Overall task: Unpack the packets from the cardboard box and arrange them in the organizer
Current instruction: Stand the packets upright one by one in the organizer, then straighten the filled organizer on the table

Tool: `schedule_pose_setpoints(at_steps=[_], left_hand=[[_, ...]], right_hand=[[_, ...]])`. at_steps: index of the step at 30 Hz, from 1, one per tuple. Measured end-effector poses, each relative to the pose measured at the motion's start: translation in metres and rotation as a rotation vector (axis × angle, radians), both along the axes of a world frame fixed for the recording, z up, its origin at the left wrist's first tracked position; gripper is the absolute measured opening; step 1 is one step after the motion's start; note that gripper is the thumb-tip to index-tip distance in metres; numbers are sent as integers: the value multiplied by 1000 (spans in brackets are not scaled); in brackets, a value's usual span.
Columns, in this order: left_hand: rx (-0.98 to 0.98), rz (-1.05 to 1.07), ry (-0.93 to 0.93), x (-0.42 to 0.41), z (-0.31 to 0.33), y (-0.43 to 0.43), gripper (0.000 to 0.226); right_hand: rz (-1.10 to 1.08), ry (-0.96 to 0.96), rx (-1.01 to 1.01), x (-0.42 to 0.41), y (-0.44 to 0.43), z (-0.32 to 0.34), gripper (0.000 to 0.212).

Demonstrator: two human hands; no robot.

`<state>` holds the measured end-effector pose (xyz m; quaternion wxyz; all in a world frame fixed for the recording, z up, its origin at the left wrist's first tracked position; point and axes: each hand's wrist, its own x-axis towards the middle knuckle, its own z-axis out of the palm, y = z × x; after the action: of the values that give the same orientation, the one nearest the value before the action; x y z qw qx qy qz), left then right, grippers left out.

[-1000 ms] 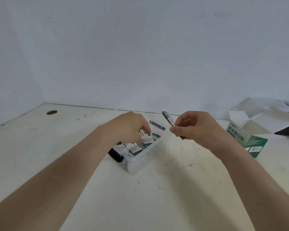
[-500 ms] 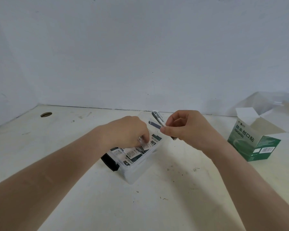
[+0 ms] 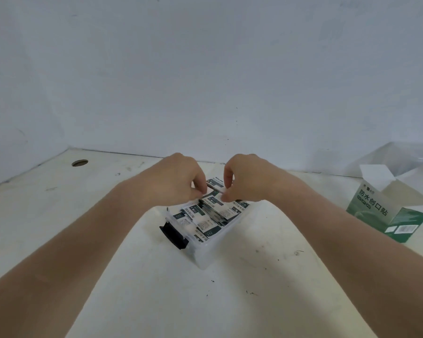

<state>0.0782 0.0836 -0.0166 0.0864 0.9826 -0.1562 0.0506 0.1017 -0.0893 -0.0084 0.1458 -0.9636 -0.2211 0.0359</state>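
Over the far end of the clear organizer, the fingertips of both hands are mostly hidden behind curled knuckles. Whether they hold one packet or a thin stack cannot be told. The left hand and right hand each pinch an end of the held packet, just above the rows of packets that fill the organizer, overlapping at a slant. A black latch sits on its near-left wall. The green cardboard box stands well to the right on the table with its flaps open and its inside out of sight. A second ago the right hand alone held this packet raised beside the organizer while the left reached into the rows.
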Motion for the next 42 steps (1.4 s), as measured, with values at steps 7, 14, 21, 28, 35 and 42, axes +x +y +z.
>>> schedule_pose_setpoints(at_steps=[7,14,21,28,35,42], left_hand=[[-80,45,-26,-8,-17,14,14],[-263,77,-129,-11,-13,23,14],[-563,304,-176,-13,-11,49,19],[-411,227,237,-3,-52,72,50],[-235,96,342,7,-67,74,50],[-898,200,433,1,-55,76,22]], right_hand=[[73,-2,-230,7,27,-18,30],[74,20,-250,6,28,-19,37],[51,16,-163,7,23,-17,39],[-192,-89,410,36,-10,-6,11],[-358,289,484,70,-44,-47,40],[-88,219,-145,96,-43,-72,81]])
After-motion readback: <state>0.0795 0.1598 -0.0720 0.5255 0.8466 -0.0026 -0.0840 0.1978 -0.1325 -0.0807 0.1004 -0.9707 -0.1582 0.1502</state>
